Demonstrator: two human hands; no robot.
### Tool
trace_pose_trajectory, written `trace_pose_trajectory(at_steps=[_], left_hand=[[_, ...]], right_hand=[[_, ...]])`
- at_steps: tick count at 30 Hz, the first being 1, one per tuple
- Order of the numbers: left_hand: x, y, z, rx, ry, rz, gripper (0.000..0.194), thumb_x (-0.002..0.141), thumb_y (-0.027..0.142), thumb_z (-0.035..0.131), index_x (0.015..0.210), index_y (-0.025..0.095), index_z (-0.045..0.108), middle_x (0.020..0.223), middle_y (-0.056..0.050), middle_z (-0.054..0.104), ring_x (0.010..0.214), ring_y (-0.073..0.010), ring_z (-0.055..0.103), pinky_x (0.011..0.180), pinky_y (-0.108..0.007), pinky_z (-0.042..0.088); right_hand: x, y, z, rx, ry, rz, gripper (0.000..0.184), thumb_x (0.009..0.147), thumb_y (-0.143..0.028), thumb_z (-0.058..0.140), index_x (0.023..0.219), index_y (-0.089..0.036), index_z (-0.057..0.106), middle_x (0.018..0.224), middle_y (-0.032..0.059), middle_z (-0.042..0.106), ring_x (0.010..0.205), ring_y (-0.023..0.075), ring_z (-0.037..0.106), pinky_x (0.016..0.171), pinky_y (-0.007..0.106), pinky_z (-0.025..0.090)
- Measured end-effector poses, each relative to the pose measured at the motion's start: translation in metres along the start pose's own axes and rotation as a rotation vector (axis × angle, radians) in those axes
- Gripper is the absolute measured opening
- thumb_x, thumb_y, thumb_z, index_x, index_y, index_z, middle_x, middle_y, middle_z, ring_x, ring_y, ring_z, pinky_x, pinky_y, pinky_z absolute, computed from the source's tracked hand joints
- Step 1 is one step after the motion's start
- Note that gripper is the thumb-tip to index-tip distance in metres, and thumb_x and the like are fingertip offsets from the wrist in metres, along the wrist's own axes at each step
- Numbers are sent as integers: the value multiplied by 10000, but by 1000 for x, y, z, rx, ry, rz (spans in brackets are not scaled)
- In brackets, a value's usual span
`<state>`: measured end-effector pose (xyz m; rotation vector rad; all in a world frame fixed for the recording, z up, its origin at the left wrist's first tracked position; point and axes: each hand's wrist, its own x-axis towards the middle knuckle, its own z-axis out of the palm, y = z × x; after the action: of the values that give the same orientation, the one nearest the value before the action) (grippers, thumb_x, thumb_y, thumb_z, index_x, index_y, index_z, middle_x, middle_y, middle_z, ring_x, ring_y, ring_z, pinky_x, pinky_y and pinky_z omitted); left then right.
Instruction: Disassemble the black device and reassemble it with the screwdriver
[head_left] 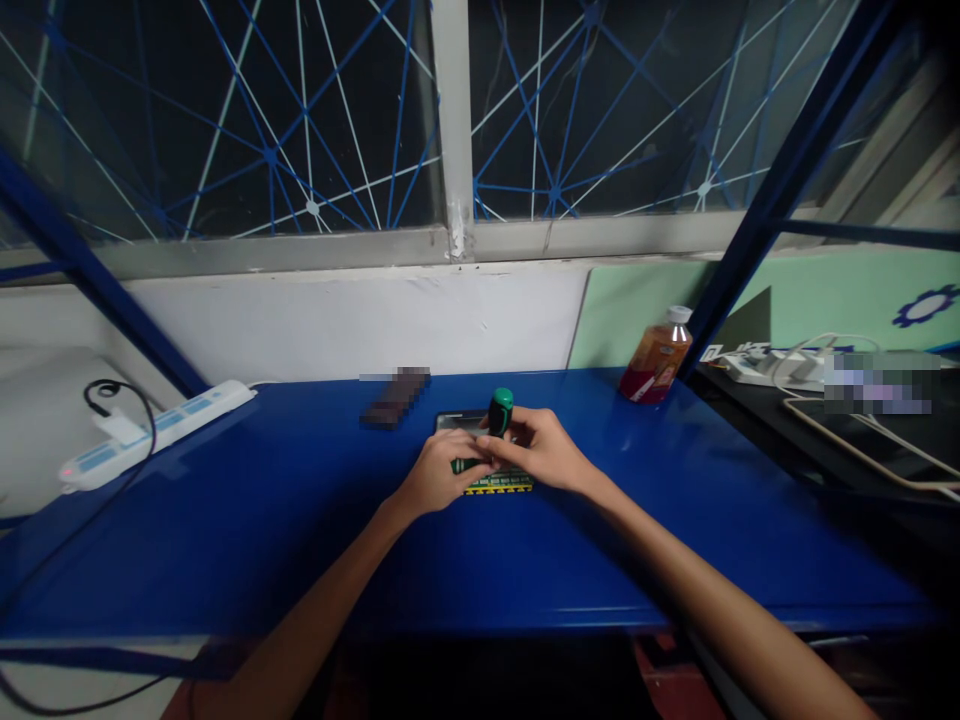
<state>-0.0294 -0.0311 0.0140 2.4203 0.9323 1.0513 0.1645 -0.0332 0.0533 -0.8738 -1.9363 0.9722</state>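
A screwdriver (501,410) with a green and black handle stands upright between my hands, its handle end up. My right hand (551,450) is closed around its lower part, with thumb and fingers pinched together. My left hand (439,470) is closed too, its fingertips meeting my right thumb. Beneath the left fingers shows a dark green piece with pale bands (465,465); what exactly those fingers grip is hidden. Under both hands lies an open screwdriver bit set (499,484), with green rows and a yellow and black striped front edge. The screwdriver's tip is out of sight.
The blue table (360,560) carries a blurred-out dark flat object (397,398) behind my left hand. A bottle (657,358) of reddish drink stands at the back right. On the left lies a white power strip (161,435) with a black cable. Blue frame posts rise at both sides.
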Motion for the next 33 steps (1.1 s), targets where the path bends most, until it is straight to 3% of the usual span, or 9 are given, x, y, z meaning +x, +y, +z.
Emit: trace_pose_trajectory(at_steps=[10,23,28,33], left_hand=[[0,9,-9,50,-109,-23,153,816,216,632,925,182,734,959,-79,720,916,-232,642,860,-389,477],[-1,-1,-1,15,-84,-31,66,808,173,663,823,191,725,884,-42,729,873,-198,643,839,-348,484],[0,2,-3,9,-42,-49,145,828,230,641,929,193,739,911,-59,737,871,-203,653,835,-357,501],[14,15,-1,1,-51,-32,148,831,231,643,928,200,751,895,-65,740,864,-209,657,819,-345,502]], right_hand=[[0,5,-2,24,21,-11,254,836,-403,648,915,-162,664,687,19,671,579,134,595,557,285,447],[2,2,-3,129,94,9,312,813,-444,662,921,-152,648,618,24,661,560,164,639,566,313,500],[4,-3,-21,178,190,-18,287,799,-426,681,885,-153,652,603,19,645,533,159,623,541,317,513],[5,0,-58,118,428,-35,277,776,-429,690,798,-158,641,657,39,660,522,156,622,521,322,521]])
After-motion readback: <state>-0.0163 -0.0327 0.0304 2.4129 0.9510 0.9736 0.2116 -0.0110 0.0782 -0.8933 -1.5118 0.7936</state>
